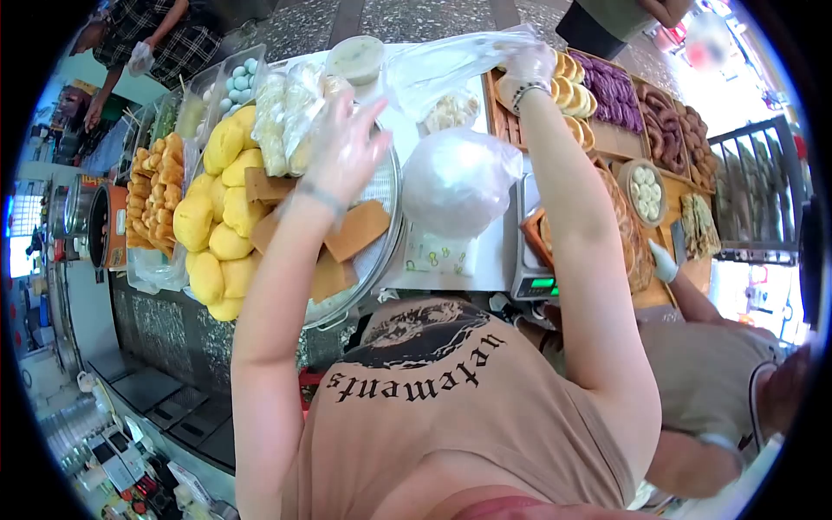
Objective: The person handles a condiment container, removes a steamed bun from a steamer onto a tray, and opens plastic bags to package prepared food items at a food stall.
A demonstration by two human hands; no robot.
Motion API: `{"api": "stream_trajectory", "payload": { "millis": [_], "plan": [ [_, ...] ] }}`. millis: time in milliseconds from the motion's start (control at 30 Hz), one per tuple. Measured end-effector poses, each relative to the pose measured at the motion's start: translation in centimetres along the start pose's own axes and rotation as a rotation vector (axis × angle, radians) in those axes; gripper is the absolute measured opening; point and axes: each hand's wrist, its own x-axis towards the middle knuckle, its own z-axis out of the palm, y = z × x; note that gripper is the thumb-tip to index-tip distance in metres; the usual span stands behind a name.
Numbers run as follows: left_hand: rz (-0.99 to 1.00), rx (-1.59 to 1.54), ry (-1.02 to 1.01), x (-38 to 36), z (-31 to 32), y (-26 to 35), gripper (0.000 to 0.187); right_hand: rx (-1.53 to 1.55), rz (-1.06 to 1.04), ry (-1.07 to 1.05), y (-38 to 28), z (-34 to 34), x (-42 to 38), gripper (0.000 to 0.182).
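Observation:
My left hand (349, 152), in a clear plastic glove, is raised over the round metal tray (381, 195) beside bagged food (290, 108); its fingers are apart and blurred, and nothing shows in them. At the far side, my right hand (530, 68), also gloved, is closed on the top of a thin clear plastic bag (451, 65) that stretches to the left over the white table. It is beside the round yellow pastries (568, 95). A puffed white plastic bag (455, 178) stands in the middle, in front of a small bag of pale pieces (452, 111).
Yellow buns (227, 212) and brown slabs (357, 230) fill the tray. Fried pieces (154, 195) sit at left, a scale (536, 282) at centre right, and purple food (609, 91) at right. A co-worker's gloved hand (664, 262) is at the right; other people stand across the table.

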Motion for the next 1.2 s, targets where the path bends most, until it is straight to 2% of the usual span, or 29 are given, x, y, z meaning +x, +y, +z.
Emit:
{"api": "stream_trajectory", "payload": {
  "millis": [33,100,133,200,267,300,333,367,433,467,533,567,600,633,767,800,867,900,1000,1033,1100,1133,1200],
  "plan": [
    [-0.019,-0.016,-0.010,-1.9,-0.2,0.9,0.049,-0.268,-0.123,-0.024,0.2,1.2,1.2,0.022],
    [-0.101,-0.065,-0.042,-5.8,-1.1,2.7,0.050,-0.545,-0.273,-0.284,-1.3,4.1,3.2,0.022],
    [-0.167,-0.102,-0.069,-7.7,-1.6,3.7,0.050,-0.414,-0.334,-0.225,0.9,10.5,5.0,0.022],
    [-0.273,-0.136,0.011,-10.8,-2.5,4.9,0.050,-0.269,-0.380,-0.249,4.0,22.4,5.3,0.023],
    [-0.457,0.019,0.036,-13.6,-3.5,5.4,0.049,-0.460,-0.521,-0.612,0.2,23.8,4.0,0.027],
    [-0.541,0.026,0.096,-15.4,-3.7,5.0,0.048,-0.670,-0.679,-0.883,-2.4,20.6,3.0,0.036],
    [-0.627,0.033,0.154,-17.1,-3.8,4.6,0.048,-0.663,-0.702,-0.883,-3.5,19.6,2.3,0.036],
    [-0.643,0.042,0.167,-18.0,-3.7,4.8,0.048,-0.592,-0.584,-0.932,-4.3,19.1,1.8,0.042],
    [-0.807,-0.007,0.313,-19.3,-3.8,5.0,0.048,-0.520,-0.483,-0.975,-4.6,20.8,2.5,0.049],
    [-0.826,-0.011,0.330,-19.6,-3.7,5.0,0.050,-0.206,-0.189,-0.959,-3.9,22.2,2.4,0.058],
    [-0.846,-0.033,0.361,-19.8,-3.7,4.9,0.050,0.100,0.093,-0.931,-2.8,23.7,2.0,0.067],
    [-0.846,-0.057,0.387,-19.9,-3.8,4.8,0.051,0.088,-0.066,-0.862,-2.2,24.0,2.0,0.075],
    [-0.843,-0.060,0.399,-20.1,-4.1,4.7,0.051,0.077,-0.221,-0.781,-2.3,23.5,2.0,0.083],
    [-0.828,-0.053,0.396,-20.0,-4.3,4.5,0.052,0.073,-0.238,-0.760,-3.1,22.1,2.5,0.083],
    [-0.766,-0.073,0.418,-22.2,-5.2,2.6,0.055,0.001,-0.444,-1.138,-5.8,16.4,4.5,0.072],
    [-0.761,-0.104,0.430,-22.7,-5.5,2.0,0.056,-0.007,-0.442,-1.098,-7.0,13.5,4.3,0.072],
    [-0.686,-0.149,0.460,-23.7,-6.3,0.2,0.056,0.044,-0.267,-1.313,-10.6,6.3,2.5,0.067],
    [-0.654,-0.180,0.469,-24.3,-7.2,-0.4,0.056,0.042,-0.258,-1.286,-11.1,5.1,2.2,0.067],
    [-0.586,-0.225,0.452,-25.4,-9.9,-3.1,0.052,-0.194,-0.727,-1.203,-11.4,2.9,1.5,0.064],
    [-0.537,-0.219,0.419,-26.0,-11.0,-4.2,0.050,-0.191,-0.713,-1.185,-13.1,0.2,-0.5,0.064],
    [-0.467,-0.275,0.409,-27.1,-12.7,-6.6,0.048,-0.041,-0.298,-1.034,-18.1,-7.9,-6.1,0.049],
    [-0.405,-0.285,0.386,-27.8,-13.6,-8.0,0.048,-0.028,-0.271,-1.022,-18.4,-8.6,-8.2,0.049],
    [-0.310,-0.330,0.351,-28.7,-15.3,-9.9,0.047,0.005,-0.449,-0.801,-18.7,-11.0,-11.4,0.049]
  ]
}}
